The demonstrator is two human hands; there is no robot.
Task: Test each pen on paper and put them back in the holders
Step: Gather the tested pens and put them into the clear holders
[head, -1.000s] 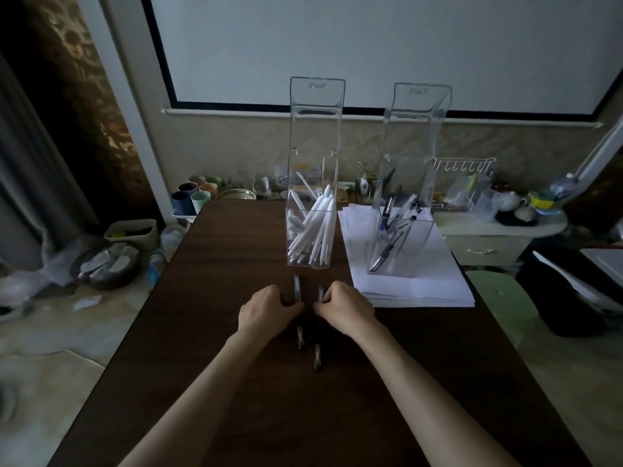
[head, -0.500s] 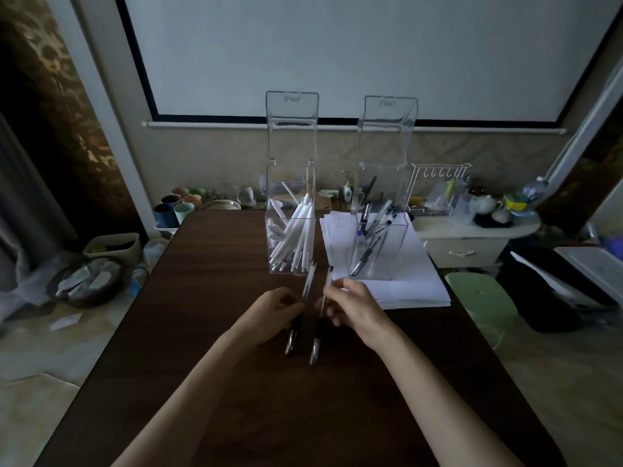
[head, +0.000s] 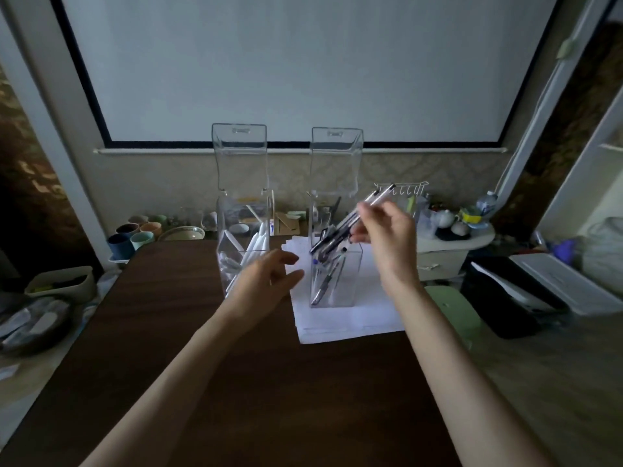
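Observation:
My right hand pinches two dark pens, tilted with their lower ends over the open top of the right clear holder, which has several dark pens inside. That holder stands on a stack of white paper. To its left the other clear holder contains several white pens. My left hand hovers between the two holders with relaxed fingers and holds nothing.
The dark wooden table reaches to the near edge. Beyond its far edge sit cups and a bowl. A white side cabinet with small items and a green stool stand to the right.
Both pens left the table: my right hand now has them lifted up to the right holder's top. My left hand let go of its pen and moved forward, empty.

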